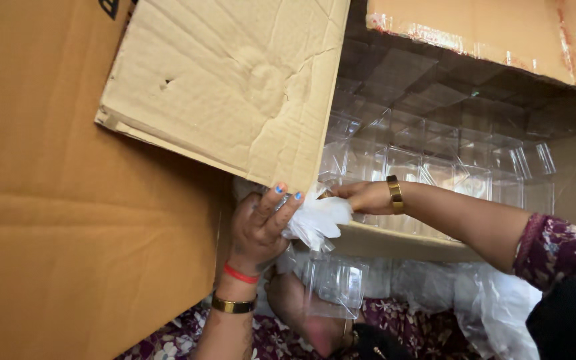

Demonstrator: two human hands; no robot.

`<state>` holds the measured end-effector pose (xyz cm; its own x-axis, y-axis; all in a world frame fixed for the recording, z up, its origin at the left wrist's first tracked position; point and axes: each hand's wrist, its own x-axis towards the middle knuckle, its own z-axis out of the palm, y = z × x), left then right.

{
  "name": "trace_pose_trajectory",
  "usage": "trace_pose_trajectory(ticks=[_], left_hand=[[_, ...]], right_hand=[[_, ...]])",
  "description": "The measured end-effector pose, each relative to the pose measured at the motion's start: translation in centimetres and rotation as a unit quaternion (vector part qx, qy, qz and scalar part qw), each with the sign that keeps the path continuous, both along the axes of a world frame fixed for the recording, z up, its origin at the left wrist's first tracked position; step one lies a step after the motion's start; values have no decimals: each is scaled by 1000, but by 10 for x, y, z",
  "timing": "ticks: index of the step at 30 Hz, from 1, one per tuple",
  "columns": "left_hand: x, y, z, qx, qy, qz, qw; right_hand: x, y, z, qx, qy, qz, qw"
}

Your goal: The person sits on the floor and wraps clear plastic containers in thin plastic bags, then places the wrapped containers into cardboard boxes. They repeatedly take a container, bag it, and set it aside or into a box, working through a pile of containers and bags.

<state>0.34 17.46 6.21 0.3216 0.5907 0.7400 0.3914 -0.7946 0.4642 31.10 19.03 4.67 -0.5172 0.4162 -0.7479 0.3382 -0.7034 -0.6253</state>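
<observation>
- The big cardboard box (68, 200) lies on its side, one creased flap (235, 87) hanging over its mouth.
- Stacked clear plastic containers (435, 147) fill the box up to its lower edge.
- Left hand (258, 230), palm away and fingers curled, grips a crumpled white plastic bag (318, 220) at the flap's lower edge.
- Right hand (365, 197) reaches across, pinching the same bag.
- A loose clear container (335, 283) hangs just below; a careless tug might tear the thin bag or drop it.

The cardboard box (235, 87) is tan brown, its inner flap paler. The left hand (258, 230) has blue nails, a red thread and gold bangle; the right hand (365, 197) wears gold too. The sleeve (558, 247) is maroon with pale flowers (perhaps white). The clear containers (435, 147) are colourless.
</observation>
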Motion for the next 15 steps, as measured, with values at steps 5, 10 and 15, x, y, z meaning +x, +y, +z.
trace_pose_trajectory(ticks=[5,10,15], left_hand=[[2,2,-2,9,-6,-10,1000],[6,0,-4,14,-20,-3,1000],[5,0,-3,8,-11,-3,1000]], right_hand=[[-2,18,47,492,-159,217,828],[2,27,79,701,-355,132,604],[-10,29,81,662,-336,181,645]])
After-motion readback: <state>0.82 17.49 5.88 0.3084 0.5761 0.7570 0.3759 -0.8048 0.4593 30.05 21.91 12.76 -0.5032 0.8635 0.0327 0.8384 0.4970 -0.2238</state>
